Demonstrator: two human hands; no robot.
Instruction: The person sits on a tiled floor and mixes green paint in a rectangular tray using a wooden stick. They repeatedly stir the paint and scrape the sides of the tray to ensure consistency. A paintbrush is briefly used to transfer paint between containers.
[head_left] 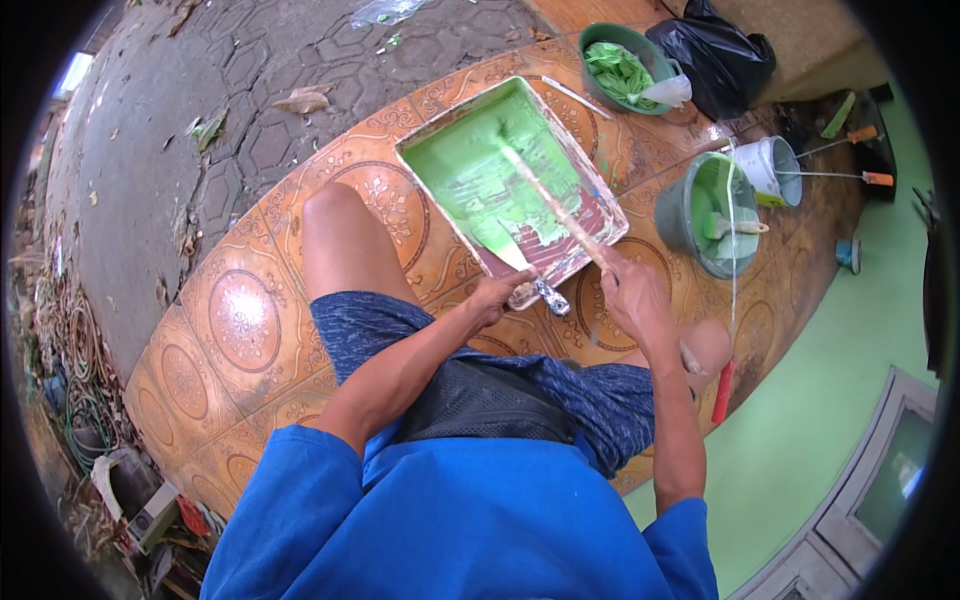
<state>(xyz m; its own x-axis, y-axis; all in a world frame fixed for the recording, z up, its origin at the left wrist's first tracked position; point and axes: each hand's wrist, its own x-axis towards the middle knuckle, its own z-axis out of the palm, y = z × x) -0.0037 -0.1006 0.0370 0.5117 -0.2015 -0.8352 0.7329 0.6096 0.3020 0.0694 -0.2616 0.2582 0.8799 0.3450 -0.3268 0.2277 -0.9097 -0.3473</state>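
Note:
A shallow rectangular paint tray, its rim smeared with paint, lies on the tiles before me with green paint inside. My right hand is closed round the near end of a paint-stained wooden stick, whose far end reaches down to the green paint. At the tray's near edge, my left hand grips a flat scraper-like tool. Its blade is coated in green and lies over the tray; a shiny metallic end sticks out beyond my fingers. The exact kind of tool is unclear.
Right of the tray, a grey bucket holds green paint and a brush. Behind it stand a white bucket and orange-handled wire rods. A red handle leans near my knee. Farther back are a green basin and black bag.

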